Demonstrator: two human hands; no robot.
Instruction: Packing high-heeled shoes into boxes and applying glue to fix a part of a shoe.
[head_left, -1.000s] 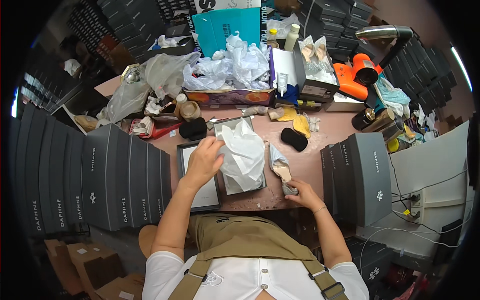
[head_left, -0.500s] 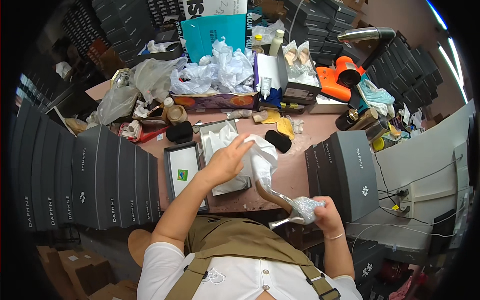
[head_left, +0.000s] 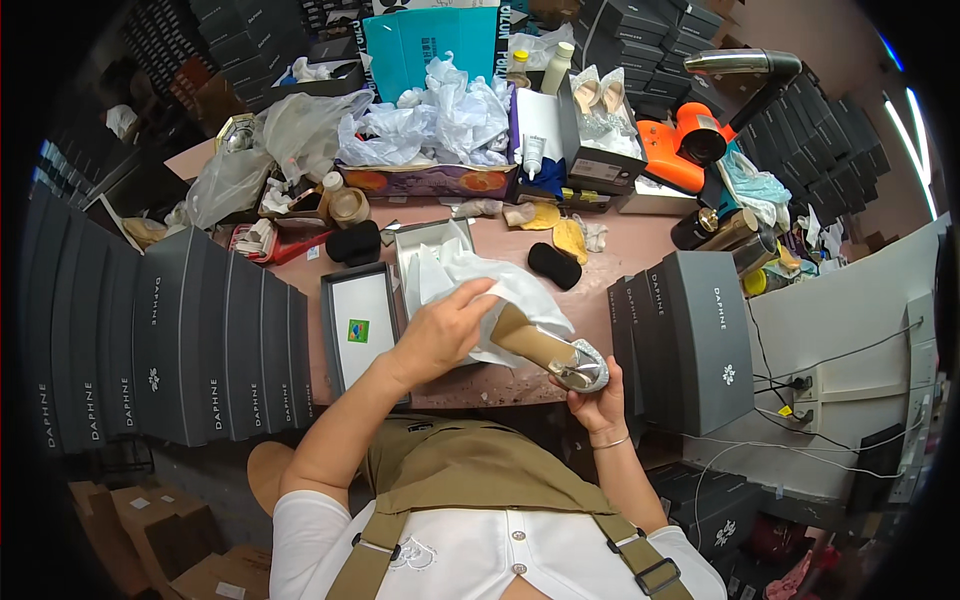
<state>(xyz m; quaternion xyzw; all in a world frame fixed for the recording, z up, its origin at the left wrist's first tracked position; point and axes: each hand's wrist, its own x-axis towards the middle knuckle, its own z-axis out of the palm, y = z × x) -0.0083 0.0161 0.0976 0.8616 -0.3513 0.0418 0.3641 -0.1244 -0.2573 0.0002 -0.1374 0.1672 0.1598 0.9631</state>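
My right hand [head_left: 602, 403] is closed around the glittery heel end of a silver shoe [head_left: 532, 342], whose tan sole faces up at a tilt. White tissue paper [head_left: 522, 284] lies along the shoe's far side and under its toe end. The fingers of my left hand [head_left: 440, 330] are pressed together on that paper, beside the toe end. Beneath the paper stands an open grey shoebox [head_left: 432, 234], partly hidden by my left hand. To its left lies a box lid [head_left: 360, 292], white inside, bearing a small green sticker.
Rows of grey shoeboxes stand at the left [head_left: 190, 340] and right [head_left: 690, 345] of the table. Two black pads [head_left: 553, 266], yellow cloths [head_left: 569, 240] and a bottle [head_left: 347, 204] lie or stand beyond. Farther back are a carton of crumpled paper [head_left: 430, 180] and an orange blower [head_left: 672, 155].
The shoe has come left and away from me, over the table, and turned so its sole faces up. My right hand moved with it. My left hand stays near the toe end with the paper.
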